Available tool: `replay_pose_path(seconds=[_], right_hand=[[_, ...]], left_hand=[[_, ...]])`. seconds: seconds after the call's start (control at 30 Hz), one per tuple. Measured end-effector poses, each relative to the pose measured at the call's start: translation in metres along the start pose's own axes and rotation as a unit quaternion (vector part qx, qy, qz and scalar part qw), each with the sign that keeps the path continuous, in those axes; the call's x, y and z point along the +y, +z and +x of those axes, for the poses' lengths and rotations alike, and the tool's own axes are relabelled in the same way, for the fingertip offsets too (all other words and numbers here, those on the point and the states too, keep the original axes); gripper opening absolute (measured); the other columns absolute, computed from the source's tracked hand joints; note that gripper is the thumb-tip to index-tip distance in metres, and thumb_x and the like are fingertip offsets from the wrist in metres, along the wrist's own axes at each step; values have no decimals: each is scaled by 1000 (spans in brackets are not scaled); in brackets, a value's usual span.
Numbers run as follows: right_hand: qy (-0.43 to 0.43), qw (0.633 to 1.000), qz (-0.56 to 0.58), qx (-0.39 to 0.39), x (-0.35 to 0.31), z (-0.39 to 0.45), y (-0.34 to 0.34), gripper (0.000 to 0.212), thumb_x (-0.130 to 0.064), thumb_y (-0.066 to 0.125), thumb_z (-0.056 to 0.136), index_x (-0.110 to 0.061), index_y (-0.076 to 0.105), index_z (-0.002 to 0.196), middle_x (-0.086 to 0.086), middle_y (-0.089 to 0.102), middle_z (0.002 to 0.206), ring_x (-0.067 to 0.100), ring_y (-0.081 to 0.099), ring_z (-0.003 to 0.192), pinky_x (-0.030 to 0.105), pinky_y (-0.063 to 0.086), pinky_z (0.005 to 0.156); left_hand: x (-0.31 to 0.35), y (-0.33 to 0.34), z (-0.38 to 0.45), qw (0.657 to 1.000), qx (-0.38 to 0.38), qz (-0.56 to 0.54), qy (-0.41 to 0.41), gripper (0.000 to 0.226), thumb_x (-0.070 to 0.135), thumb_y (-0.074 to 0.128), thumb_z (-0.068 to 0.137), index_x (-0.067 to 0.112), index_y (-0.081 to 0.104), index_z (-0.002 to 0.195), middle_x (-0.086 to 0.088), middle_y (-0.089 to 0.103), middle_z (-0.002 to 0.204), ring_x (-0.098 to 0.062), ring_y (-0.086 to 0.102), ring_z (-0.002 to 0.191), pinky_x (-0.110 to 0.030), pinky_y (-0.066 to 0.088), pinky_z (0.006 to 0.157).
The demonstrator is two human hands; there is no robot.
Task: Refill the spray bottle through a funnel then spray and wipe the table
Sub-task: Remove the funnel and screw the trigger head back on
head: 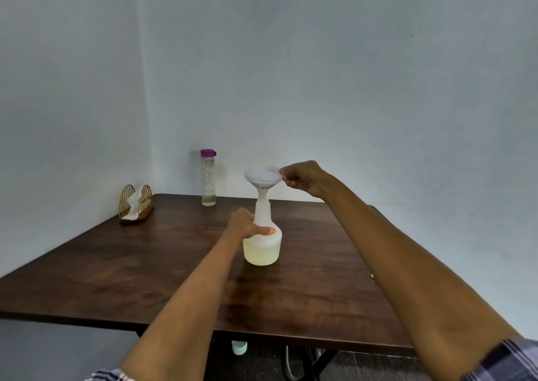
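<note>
A translucent white spray bottle [263, 249] without its spray head stands on the dark wooden table [145, 267], with pale yellowish liquid in its lower part. My left hand [247, 223] grips its shoulder from the left. A white funnel [263, 178] sits upright in the bottle's neck. My right hand [304, 177] pinches the funnel's rim on the right side. A clear water bottle [208, 178] with a purple cap stands at the back of the table, with a little liquid at its bottom.
A gold wire napkin holder [135, 203] with white napkins stands at the table's back left corner. Walls close in behind and to the left. A pale green object [239, 347] shows below the table's front edge.
</note>
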State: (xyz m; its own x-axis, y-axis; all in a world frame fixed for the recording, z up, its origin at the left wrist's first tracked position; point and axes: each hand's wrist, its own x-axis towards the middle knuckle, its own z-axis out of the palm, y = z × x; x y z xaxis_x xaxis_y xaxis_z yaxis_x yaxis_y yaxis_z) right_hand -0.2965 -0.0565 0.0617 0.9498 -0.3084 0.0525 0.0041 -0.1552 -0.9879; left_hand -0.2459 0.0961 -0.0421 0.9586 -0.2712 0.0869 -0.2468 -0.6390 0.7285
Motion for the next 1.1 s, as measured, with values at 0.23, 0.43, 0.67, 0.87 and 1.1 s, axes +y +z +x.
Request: replay_pose_path(seconds=[0.23,0.43,0.67,0.87,1.1], right_hand=[[4,1000,0,13,4,2,0,15,8,62,83,4,59,70,12,56,66,16,54,55,14,53,46],[-24,997,73,14,-5,5,-2,11,10,62,82,5,61,72,11,54,67,16,49,55,17,50,56],[-35,994,101,29,-7,5,-8,15,10,62,81,3,58,68,10,53,66,17,48,54,19,47,58],[-23,993,117,20,5,4,-7,13,10,61,82,3,59,71,9,52,67,15,47,55,18,48,56],[-21,996,80,32,8,4,-5,15,12,58,81,3,59,69,9,51,63,16,44,51,14,44,45]], left_hand=[[-2,2,3,1000,-1,4,9,50,42,76,74,-1,67,97,-13,65,99,-24,62,102,-16,39,59],[-3,3,4,1000,3,5,6,45,40,75,76,-3,64,83,-11,54,82,-19,56,88,-15,33,55],[-4,4,6,1000,3,17,16,65,41,75,75,-11,61,112,-22,63,115,-28,61,109,-16,39,61],[-4,3,5,1000,-4,16,9,43,42,76,74,2,60,72,-11,56,80,-25,61,93,-15,33,52],[-3,2,5,1000,-7,22,3,47,42,77,73,-2,63,76,-3,48,67,-19,54,83,-16,31,51]])
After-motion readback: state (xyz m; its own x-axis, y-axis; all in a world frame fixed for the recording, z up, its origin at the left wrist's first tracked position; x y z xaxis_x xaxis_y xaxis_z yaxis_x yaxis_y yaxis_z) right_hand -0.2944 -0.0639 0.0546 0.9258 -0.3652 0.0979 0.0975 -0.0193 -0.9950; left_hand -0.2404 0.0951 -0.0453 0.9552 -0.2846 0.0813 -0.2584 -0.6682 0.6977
